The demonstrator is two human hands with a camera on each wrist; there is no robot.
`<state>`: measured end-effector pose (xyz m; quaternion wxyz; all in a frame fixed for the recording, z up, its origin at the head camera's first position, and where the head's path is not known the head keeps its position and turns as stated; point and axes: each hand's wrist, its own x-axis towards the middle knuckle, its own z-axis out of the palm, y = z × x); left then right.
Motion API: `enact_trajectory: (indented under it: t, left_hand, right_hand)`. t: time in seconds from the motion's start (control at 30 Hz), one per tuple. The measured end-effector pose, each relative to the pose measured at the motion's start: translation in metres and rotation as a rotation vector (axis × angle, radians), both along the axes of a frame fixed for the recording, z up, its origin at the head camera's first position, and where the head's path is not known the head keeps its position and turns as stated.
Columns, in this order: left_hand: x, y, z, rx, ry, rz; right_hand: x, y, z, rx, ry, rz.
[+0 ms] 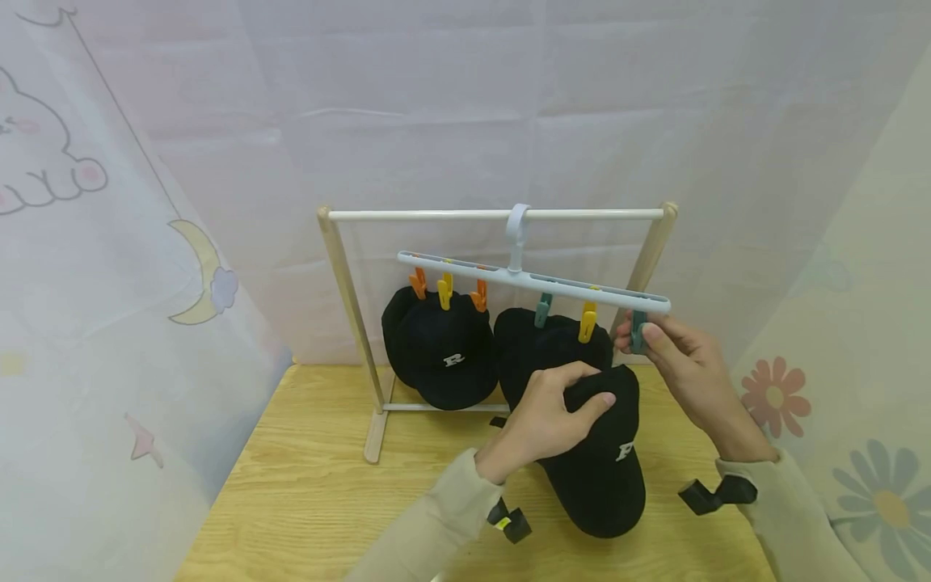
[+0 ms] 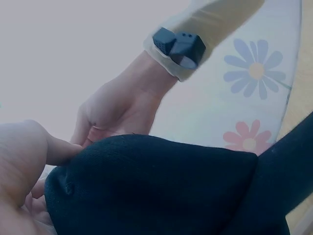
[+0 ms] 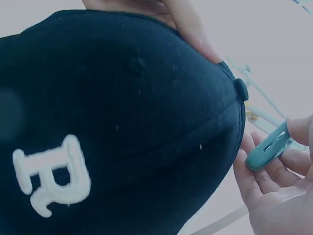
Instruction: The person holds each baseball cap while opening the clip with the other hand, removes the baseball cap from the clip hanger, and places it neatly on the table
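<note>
My left hand [image 1: 549,412] holds a black baseball cap [image 1: 600,485] by its crown, brim hanging down and a white R on the front. My right hand [image 1: 687,360] pinches a teal clip [image 1: 638,333] at the right end of a pale blue clip hanger [image 1: 515,277]. In the right wrist view the clip [image 3: 268,151] sits between thumb and fingers, apart from the cap's [image 3: 127,98] edge. Two other black caps hang from the hanger: one [image 1: 436,347] at left, another [image 1: 520,347] partly hidden behind my left hand. The left wrist view shows the cap's dark crown [image 2: 146,191].
The hanger hooks over the white top rail [image 1: 422,216] of a small wooden rack [image 1: 349,307], tilting down to the right. Orange clips [image 1: 478,297], yellow clips [image 1: 587,323] and another teal clip [image 1: 542,311] line it. The rack stands on a wooden table [image 1: 305,469] before a printed cloth backdrop [image 1: 436,105].
</note>
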<state>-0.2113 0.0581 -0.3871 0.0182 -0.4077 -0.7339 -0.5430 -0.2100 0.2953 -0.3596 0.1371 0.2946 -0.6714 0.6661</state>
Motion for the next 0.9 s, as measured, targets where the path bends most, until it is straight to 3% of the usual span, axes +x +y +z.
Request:
enact_trajectory:
  t: [0.17,0.4,0.9]
  left_hand:
    - [0.007,-0.011,0.003,0.016,-0.018,0.001]
    - [0.011,-0.03,0.008,0.074,-0.114,-0.048]
    - [0.025,-0.056,0.017,0.119,-0.237,-0.044]
  right_hand:
    - [0.003,-0.004,0.003,-0.003,0.004,0.014]
    - [0.007,-0.007,0.003,-0.024,-0.009,0.018]
    - [0.009,-0.005,-0.012,-0.095,-0.002,0.053]
